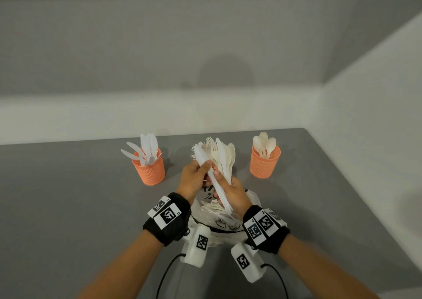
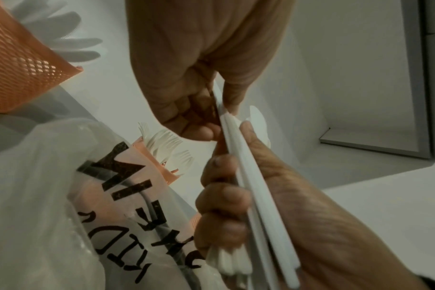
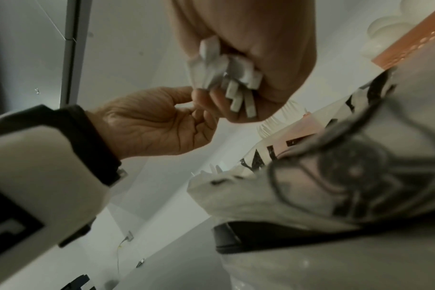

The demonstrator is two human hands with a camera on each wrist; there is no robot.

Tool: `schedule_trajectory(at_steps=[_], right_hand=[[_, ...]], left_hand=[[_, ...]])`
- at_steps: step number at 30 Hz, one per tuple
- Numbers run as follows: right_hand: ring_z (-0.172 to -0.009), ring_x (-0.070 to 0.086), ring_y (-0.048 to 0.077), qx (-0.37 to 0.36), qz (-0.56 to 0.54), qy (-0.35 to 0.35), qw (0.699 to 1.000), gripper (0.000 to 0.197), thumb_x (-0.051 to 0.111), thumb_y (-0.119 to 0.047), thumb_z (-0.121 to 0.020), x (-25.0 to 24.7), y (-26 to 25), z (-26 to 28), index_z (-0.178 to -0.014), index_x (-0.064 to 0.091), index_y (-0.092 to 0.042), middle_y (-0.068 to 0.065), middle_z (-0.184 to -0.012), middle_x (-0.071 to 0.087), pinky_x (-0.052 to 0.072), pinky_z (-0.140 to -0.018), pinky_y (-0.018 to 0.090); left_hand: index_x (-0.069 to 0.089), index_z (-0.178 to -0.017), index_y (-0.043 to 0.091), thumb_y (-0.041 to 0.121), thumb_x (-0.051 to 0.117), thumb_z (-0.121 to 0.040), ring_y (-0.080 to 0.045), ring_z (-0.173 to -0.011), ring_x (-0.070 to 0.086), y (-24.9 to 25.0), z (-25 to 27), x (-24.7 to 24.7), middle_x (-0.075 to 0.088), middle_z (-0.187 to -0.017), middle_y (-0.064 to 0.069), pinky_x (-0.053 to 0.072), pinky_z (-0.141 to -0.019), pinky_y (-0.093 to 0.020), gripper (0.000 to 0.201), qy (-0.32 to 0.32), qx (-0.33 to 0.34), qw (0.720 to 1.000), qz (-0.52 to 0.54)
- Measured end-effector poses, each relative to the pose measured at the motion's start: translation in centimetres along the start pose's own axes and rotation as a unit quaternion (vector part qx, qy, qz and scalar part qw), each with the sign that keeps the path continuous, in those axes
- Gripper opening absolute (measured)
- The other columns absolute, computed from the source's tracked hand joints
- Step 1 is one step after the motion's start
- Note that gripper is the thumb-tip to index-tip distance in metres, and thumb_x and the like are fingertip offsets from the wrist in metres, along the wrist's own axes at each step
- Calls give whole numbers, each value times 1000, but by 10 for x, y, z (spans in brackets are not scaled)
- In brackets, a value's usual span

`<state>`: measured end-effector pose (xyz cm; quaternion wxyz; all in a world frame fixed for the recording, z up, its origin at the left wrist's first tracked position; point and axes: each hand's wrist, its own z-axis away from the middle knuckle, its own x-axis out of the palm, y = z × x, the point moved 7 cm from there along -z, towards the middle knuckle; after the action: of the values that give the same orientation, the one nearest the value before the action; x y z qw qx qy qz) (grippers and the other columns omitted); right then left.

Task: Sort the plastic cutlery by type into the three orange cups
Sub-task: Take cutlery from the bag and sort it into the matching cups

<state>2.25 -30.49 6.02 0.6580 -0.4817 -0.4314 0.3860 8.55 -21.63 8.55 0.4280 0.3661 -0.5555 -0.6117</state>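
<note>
My right hand (image 1: pixel 230 191) grips a mixed bundle of white cutlery (image 1: pixel 225 155) upright above the table, forks, knives and spoons fanned out. The handle ends (image 3: pixel 224 70) stick out below its fist. My left hand (image 1: pixel 201 170) pinches one white knife (image 1: pixel 202 155) at the bundle's left side, thumb and fingers on its blade end. The left orange cup (image 1: pixel 149 169) holds knives. Spoons stand in the right orange cup (image 1: pixel 265 162). The middle orange cup (image 2: pixel 159 164) holds forks; in the head view the hands and bundle hide it.
A clear plastic bag (image 1: pixel 230 224) with black print lies just under my hands, more white cutlery inside it. The grey table (image 1: pixel 68 195) ends at a white wall behind the cups and another on the right.
</note>
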Motion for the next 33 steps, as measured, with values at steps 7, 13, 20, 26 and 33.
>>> schedule_trajectory(at_steps=[7,13,20,26,33], right_hand=[[-47,54,3,-36,73,32,996,20,42,-22,-99,-12,2,-5,-95,57,-9,0,-65,57,42,-42,14],[-29,37,5,-34,81,30,996,11,44,-18,-98,-16,6,-7,-90,51,-14,4,-51,39,35,-33,18],[-32,40,3,-81,100,32,991,18,37,-6,-97,-10,4,-9,-106,51,-14,0,-57,45,31,-34,13],[-60,59,-7,-104,140,60,983,23,45,-8,-95,-13,5,-10,-117,54,-11,-6,-80,61,44,-56,9],[-35,48,-7,-45,77,21,996,27,45,4,-91,-14,-2,-2,-87,54,-20,-13,-53,49,35,-37,6]], left_hand=[[53,-100,4,20,37,-99,-18,-59,61,7,-4,-7,62,-69,-8,54,-59,-29,23,71,17,996,53],[53,-95,10,20,48,-95,0,-31,38,12,0,3,42,-55,4,31,-34,-13,10,53,24,998,-2],[61,-92,-1,16,69,-81,-4,-46,53,3,7,26,60,-69,-5,40,-41,-13,22,29,19,999,-23],[61,-78,17,8,71,-78,-23,-79,62,0,5,32,65,-81,-9,53,-79,-37,13,40,29,999,-19],[59,-104,3,11,50,-92,-7,-52,53,-2,3,30,59,-71,-3,41,-43,-10,17,51,4,999,1]])
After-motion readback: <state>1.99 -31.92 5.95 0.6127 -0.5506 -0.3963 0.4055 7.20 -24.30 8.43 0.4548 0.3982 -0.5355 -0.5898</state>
